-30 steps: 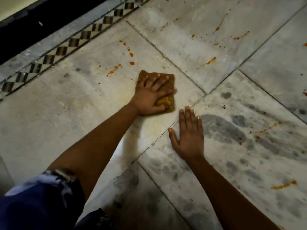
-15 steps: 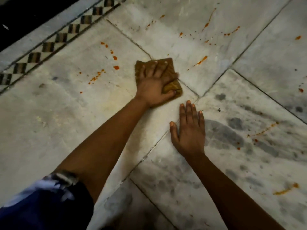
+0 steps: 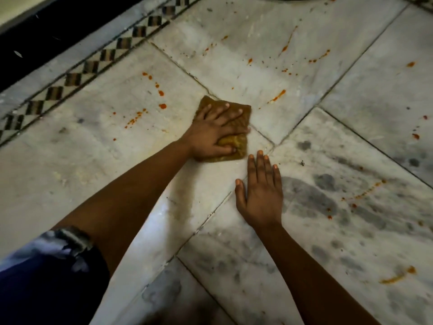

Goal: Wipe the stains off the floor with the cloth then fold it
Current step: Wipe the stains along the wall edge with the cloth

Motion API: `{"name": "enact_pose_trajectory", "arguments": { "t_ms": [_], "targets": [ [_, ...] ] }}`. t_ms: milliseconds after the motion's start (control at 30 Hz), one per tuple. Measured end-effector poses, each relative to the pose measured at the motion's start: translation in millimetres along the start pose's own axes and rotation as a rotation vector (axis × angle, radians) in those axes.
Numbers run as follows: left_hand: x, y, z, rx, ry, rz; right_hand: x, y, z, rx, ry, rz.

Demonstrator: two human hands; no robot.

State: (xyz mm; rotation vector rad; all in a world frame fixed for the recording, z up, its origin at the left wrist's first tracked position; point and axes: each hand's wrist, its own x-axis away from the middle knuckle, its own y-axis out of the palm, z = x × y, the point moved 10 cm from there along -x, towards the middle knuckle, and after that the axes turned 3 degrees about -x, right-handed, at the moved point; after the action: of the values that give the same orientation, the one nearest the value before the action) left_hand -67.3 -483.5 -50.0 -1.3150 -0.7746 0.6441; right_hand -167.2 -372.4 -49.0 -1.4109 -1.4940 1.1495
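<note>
Left hand point(image 3: 216, 132) flat, pressing cloth point(image 3: 236, 123) on floor point(image 3: 70, 172); right hand point(image 3: 261, 195) open, bracing. Many orange stains point(image 3: 161, 105) left, folding not started.

One cloth point(image 3: 236, 113), under the left hand point(image 3: 212, 134). Two hands; right hand point(image 3: 261, 195) beside. Orange stains point(image 3: 161, 99): many, uncountable.

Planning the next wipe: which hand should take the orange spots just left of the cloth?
Left. The left hand already presses flat on the cloth, with the orange spots close beside it. The right hand lies bare on the floor, farther away.
</note>
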Motion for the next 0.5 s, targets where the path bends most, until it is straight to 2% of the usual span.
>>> {"name": "enact_pose_trajectory", "arguments": {
  "t_ms": [67,167,200,233,333,400,500],
  "targets": [
    [9,-1,-29,0.03,-0.083,-0.046,1,0,0,-0.014,-0.004,-0.006],
    [26,-2,-66,0.13,-0.423,-0.05,1,0,-1,-0.017,-0.008,-0.013],
    [35,-3,-61,0.128,-0.46,-0.031,1,1,-2,-0.02,-0.008,-0.022],
    [44,-1,-46,0.101,-0.427,-0.005,1,3,-1,-0.023,-0.011,-0.033],
    [91,13,6,0.04,-0.167,0.089,3,8,-1,-0.009,-0.03,-0.042],
    [122,19,-10,0.007,-0.184,0.115,5,10,-5,-0.007,-0.047,-0.043],
    [133,11,-87,0.086,-0.564,0.114,6,14,-24,-0.01,-0.114,-0.058]
  ]
}}
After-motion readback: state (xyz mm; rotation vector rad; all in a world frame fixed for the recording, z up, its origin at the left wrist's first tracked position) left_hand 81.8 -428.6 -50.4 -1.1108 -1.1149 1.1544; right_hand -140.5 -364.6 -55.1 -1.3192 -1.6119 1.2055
